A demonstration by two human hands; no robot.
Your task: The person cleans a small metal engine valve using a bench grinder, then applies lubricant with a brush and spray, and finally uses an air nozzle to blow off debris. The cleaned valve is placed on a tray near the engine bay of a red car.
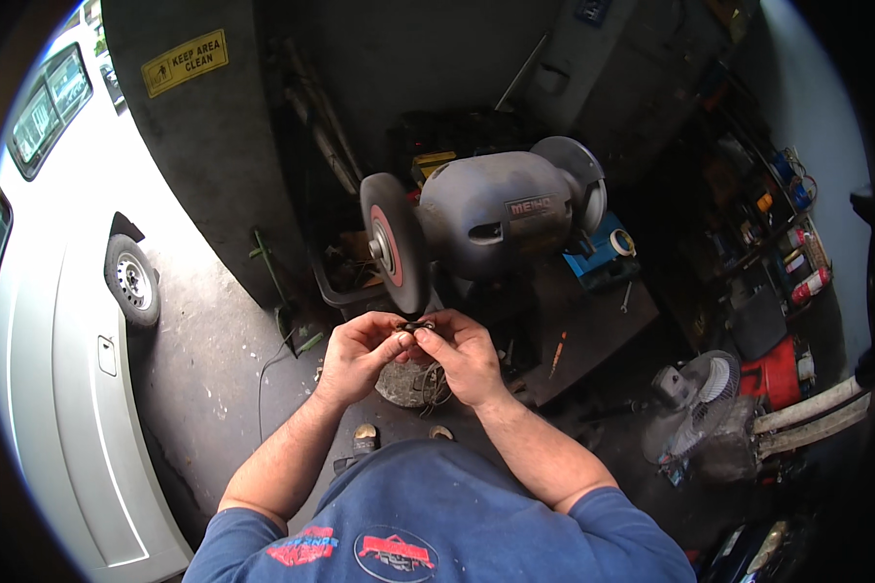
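Both hands meet just below the wheel of a bench grinder (496,209). My left hand (362,352) and my right hand (465,355) pinch a small dark metal part (416,326) between thumbs and fingertips. Its exact kind is too small to make out. Right above the part stands the dark grinding wheel (395,243) with a reddish centre; the part is at or very near its lower edge, and I cannot tell whether they touch. The grinder's other wheel (574,180) sits on the far right end, partly behind a guard.
Beneath my hands is a round stone-like base (405,385) with loose wire. A blue box (601,253) and a wrench (626,296) lie right of the grinder. Further right stand a fan (695,408) and cluttered shelves (797,243). A white van (58,291) is parked on the left.
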